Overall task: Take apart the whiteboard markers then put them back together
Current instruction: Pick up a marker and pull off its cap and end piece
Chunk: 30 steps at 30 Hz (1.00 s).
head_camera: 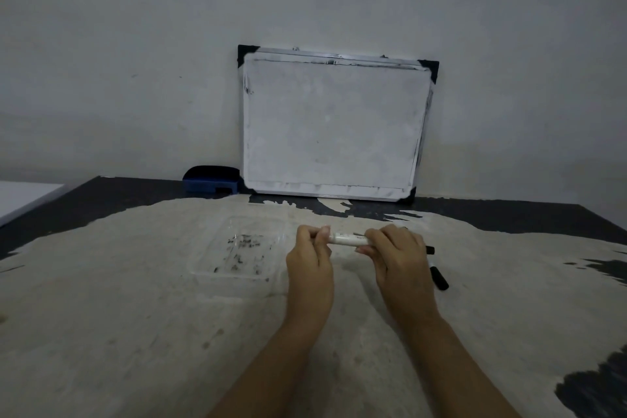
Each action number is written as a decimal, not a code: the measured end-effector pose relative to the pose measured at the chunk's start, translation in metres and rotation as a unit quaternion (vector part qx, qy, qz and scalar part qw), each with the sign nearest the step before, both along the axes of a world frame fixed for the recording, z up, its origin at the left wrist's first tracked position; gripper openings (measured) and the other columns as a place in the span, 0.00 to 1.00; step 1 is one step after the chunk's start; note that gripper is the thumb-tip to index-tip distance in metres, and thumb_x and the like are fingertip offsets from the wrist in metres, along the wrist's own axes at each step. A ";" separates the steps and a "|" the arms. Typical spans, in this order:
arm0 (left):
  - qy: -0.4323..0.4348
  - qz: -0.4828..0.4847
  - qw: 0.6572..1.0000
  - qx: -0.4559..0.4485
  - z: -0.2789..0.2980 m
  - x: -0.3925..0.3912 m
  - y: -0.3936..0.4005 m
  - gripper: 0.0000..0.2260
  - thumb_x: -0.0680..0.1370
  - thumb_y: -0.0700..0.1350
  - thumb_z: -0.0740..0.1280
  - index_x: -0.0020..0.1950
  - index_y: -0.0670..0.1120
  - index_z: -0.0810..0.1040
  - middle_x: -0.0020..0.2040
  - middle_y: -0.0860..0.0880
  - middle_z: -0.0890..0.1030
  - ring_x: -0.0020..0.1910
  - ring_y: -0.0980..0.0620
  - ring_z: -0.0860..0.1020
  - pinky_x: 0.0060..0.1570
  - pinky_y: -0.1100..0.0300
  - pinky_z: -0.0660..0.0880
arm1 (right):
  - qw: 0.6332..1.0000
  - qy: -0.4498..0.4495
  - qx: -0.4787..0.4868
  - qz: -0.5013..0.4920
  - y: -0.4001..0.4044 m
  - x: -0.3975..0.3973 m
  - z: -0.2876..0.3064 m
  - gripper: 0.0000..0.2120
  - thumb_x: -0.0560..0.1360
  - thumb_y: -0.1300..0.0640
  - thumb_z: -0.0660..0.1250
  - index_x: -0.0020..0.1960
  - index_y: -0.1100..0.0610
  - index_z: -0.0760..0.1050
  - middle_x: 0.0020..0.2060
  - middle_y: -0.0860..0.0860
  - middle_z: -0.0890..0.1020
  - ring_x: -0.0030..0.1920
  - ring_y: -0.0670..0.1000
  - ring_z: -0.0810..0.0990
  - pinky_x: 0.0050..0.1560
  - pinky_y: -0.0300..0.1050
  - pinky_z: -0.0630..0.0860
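Observation:
A white whiteboard marker (348, 239) is held level above the table between both hands. My left hand (310, 256) pinches its left end, which is hidden by the fingers. My right hand (398, 256) wraps around its right end. Just right of my right hand, a second marker with a black cap (438, 276) lies on the table, and a small black end of another piece (430, 250) pokes out from behind the hand.
A clear plastic tray (217, 265) with black ink smudges lies left of my hands. A whiteboard (334, 125) leans against the wall at the back, with a blue eraser (211, 180) beside it. The table (135, 332) has a worn, pale surface with dark edges.

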<state>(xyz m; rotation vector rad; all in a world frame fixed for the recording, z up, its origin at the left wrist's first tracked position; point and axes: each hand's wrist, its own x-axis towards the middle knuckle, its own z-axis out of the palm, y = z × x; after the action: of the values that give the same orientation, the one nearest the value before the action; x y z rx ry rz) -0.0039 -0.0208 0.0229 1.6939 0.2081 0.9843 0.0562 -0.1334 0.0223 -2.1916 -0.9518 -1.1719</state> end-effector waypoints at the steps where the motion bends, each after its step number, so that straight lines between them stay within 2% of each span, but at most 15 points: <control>1: 0.000 -0.001 1.000 -0.002 0.000 0.000 0.000 0.09 0.80 0.46 0.56 0.40 0.50 0.70 0.28 0.52 0.69 0.25 0.59 0.66 0.22 0.67 0.63 | 1.000 -0.004 -0.001 -0.003 0.000 0.000 0.001 0.16 0.73 0.49 0.60 0.40 0.60 0.79 0.32 0.53 0.79 0.32 0.54 0.77 0.36 0.48 0.75; 5: -0.005 0.000 1.000 0.022 0.001 -0.002 0.001 0.10 0.79 0.47 0.56 0.38 0.54 0.67 0.28 0.52 0.69 0.25 0.58 0.67 0.23 0.68 0.64 | 1.000 0.022 -0.014 0.003 0.000 -0.003 0.002 0.13 0.74 0.50 0.61 0.42 0.58 0.78 0.34 0.52 0.79 0.33 0.53 0.76 0.35 0.48 0.75; 8: -0.012 -0.012 0.998 0.065 0.000 -0.003 0.003 0.09 0.79 0.46 0.57 0.39 0.55 0.67 0.29 0.54 0.70 0.27 0.59 0.69 0.26 0.69 0.66 | 0.986 0.149 -0.047 0.055 0.001 -0.009 -0.002 0.10 0.78 0.50 0.55 0.49 0.52 0.74 0.36 0.48 0.79 0.36 0.49 0.74 0.38 0.44 0.71; 10: -0.010 -0.026 0.996 0.086 -0.002 -0.002 0.005 0.07 0.79 0.46 0.57 0.42 0.50 0.69 0.30 0.54 0.70 0.28 0.59 0.69 0.27 0.68 0.66 | 0.977 0.187 -0.063 0.077 0.003 -0.009 -0.006 0.13 0.80 0.49 0.51 0.47 0.51 0.72 0.34 0.45 0.76 0.33 0.47 0.71 0.36 0.41 0.65; 13: -0.007 -0.018 0.997 0.080 -0.003 0.001 0.006 0.07 0.79 0.45 0.57 0.42 0.46 0.70 0.28 0.54 0.69 0.26 0.58 0.68 0.25 0.67 0.64 | 0.988 0.136 -0.037 0.060 0.005 -0.010 -0.003 0.12 0.78 0.52 0.55 0.42 0.54 0.74 0.30 0.46 0.75 0.29 0.47 0.70 0.34 0.40 0.63; 17: 0.008 0.018 1.000 0.005 -0.003 0.003 0.002 0.13 0.79 0.48 0.57 0.36 0.46 0.69 0.27 0.53 0.68 0.25 0.59 0.67 0.23 0.69 0.65 | 0.996 0.070 -0.053 -0.004 0.004 -0.010 0.002 0.14 0.75 0.49 0.55 0.41 0.54 0.76 0.31 0.48 0.78 0.30 0.50 0.75 0.35 0.45 0.71; 20: 0.008 0.055 0.998 -0.006 -0.003 0.001 0.010 0.14 0.79 0.50 0.57 0.34 0.47 0.68 0.27 0.54 0.68 0.26 0.61 0.69 0.25 0.70 0.67 | 0.997 0.068 -0.014 -0.033 0.000 -0.004 0.000 0.07 0.73 0.53 0.65 0.43 0.56 0.78 0.34 0.49 0.79 0.34 0.52 0.76 0.40 0.47 0.71; 21: 0.004 0.053 0.999 0.012 -0.003 0.000 0.012 0.12 0.78 0.49 0.58 0.36 0.47 0.69 0.28 0.54 0.70 0.27 0.62 0.71 0.26 0.71 0.68 | 0.996 0.080 0.012 -0.037 -0.002 -0.002 -0.001 0.04 0.72 0.56 0.69 0.45 0.56 0.79 0.35 0.50 0.80 0.35 0.53 0.77 0.43 0.46 0.69; 23: 0.018 0.018 0.998 0.056 -0.005 0.000 0.012 0.07 0.78 0.48 0.61 0.43 0.47 0.73 0.34 0.54 0.76 0.34 0.62 0.75 0.33 0.70 0.72 | 0.992 0.102 0.055 -0.054 -0.006 0.001 -0.003 0.07 0.69 0.62 0.73 0.47 0.57 0.80 0.37 0.52 0.82 0.38 0.54 0.79 0.48 0.45 0.66; 25: 0.071 -0.031 0.990 0.121 -0.008 0.002 0.009 0.05 0.77 0.48 0.62 0.49 0.48 0.74 0.41 0.53 0.79 0.42 0.60 0.77 0.45 0.65 0.73 | 0.989 0.101 0.073 -0.076 -0.009 0.001 -0.002 0.09 0.67 0.66 0.73 0.46 0.58 0.81 0.37 0.52 0.83 0.39 0.55 0.79 0.51 0.47 0.66; 27: 0.116 -0.044 0.968 0.219 -0.014 0.005 0.006 0.05 0.77 0.49 0.62 0.51 0.51 0.74 0.46 0.54 0.80 0.49 0.57 0.75 0.56 0.66 0.62 | 0.988 0.095 0.070 -0.098 -0.010 0.000 -0.001 0.10 0.66 0.70 0.73 0.43 0.57 0.81 0.36 0.52 0.83 0.41 0.56 0.80 0.55 0.52 0.68; 28: 0.126 -0.038 0.957 0.259 -0.016 0.005 0.006 0.04 0.77 0.49 0.62 0.51 0.52 0.74 0.47 0.55 0.80 0.50 0.57 0.74 0.55 0.70 0.55 | 0.988 0.093 0.066 -0.101 -0.009 0.000 0.000 0.11 0.65 0.72 0.72 0.42 0.57 0.81 0.36 0.52 0.83 0.41 0.56 0.81 0.58 0.55 0.68; 30: 0.135 -0.028 0.942 0.306 -0.017 0.005 0.006 0.05 0.77 0.48 0.62 0.51 0.54 0.75 0.46 0.57 0.80 0.49 0.58 0.73 0.51 0.72 0.49 | 0.989 0.090 0.060 -0.101 -0.009 0.000 -0.001 0.12 0.66 0.74 0.70 0.39 0.58 0.81 0.35 0.52 0.83 0.43 0.55 0.81 0.64 0.59 0.66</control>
<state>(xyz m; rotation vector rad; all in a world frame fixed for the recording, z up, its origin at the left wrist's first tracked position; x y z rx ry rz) 0.0012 -0.0150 0.0055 2.3949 0.0265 0.8136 0.0564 -0.1425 0.0218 -2.2900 -0.5812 -1.0659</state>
